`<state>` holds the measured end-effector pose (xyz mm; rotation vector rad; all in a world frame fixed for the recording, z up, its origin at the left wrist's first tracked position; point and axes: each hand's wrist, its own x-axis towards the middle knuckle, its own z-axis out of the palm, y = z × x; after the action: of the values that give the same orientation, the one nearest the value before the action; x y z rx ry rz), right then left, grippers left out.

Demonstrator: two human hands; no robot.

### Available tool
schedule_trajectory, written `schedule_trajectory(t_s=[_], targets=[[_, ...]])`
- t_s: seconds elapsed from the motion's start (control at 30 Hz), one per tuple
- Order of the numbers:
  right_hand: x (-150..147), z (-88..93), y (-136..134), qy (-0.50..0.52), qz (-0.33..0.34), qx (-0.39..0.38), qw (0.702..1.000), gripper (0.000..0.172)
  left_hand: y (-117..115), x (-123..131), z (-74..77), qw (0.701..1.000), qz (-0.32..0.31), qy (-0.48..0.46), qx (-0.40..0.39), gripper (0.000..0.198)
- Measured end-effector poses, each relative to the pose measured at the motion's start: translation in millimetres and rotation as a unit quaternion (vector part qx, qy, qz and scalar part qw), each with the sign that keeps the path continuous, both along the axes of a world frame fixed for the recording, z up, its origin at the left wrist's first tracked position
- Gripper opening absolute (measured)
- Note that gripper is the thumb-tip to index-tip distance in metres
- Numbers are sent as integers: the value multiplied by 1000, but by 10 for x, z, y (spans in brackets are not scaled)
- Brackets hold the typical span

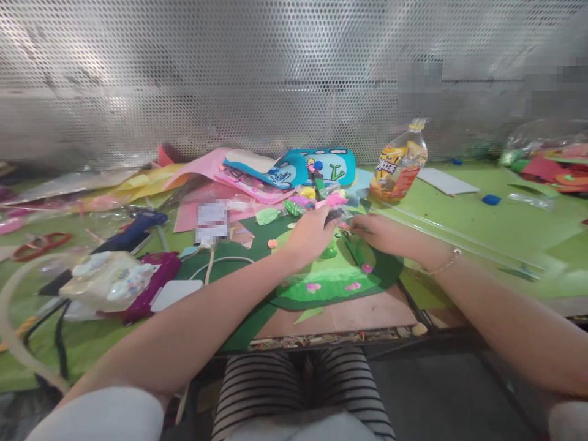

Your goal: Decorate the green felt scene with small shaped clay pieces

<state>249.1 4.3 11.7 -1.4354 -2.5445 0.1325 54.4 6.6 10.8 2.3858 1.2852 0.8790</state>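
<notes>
My left hand (309, 234) is over the upper part of a green paper craft board (294, 288), its fingers curled beside a small dark clear-wrapped packet (339, 214). My right hand (379, 234) lies opposite, with fingers pinched together close to the board. What either hand holds, if anything, is too small and blurred to tell. The board carries a green shape (329, 248), a pink round flower piece (366, 268) and pink pieces (313, 287) along a bright green strip. Just beyond my left hand are a pink packet (333, 200) and a pale green packet (267, 215).
Behind the packets lie blue decorated pieces (328, 165) and pink sheets (197, 205). A plastic bottle (397, 165) stands behind my right hand. To the left are a glue gun (133, 229), red-handled scissors (41, 245), a phone (168, 275) and cables. A perforated metal panel (294, 73) rises behind.
</notes>
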Motion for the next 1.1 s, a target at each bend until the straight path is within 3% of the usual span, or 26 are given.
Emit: schedule_trajectory(t_s=[0.23, 0.6, 0.9, 1.1], targets=[[16, -148, 62, -2, 47, 34, 998, 20, -10, 3, 13, 1000, 1, 8, -6, 18], [1, -48, 26, -30, 51, 7, 998, 16, -11, 3, 4, 1000, -2, 17, -2, 19], [2, 17, 11, 16, -24, 25, 999, 20, 11, -4, -10, 1000, 3, 25, 6, 20], [6, 13, 15, -16, -13, -1, 1000, 18, -3, 1, 17, 1000, 5, 30, 5, 22]])
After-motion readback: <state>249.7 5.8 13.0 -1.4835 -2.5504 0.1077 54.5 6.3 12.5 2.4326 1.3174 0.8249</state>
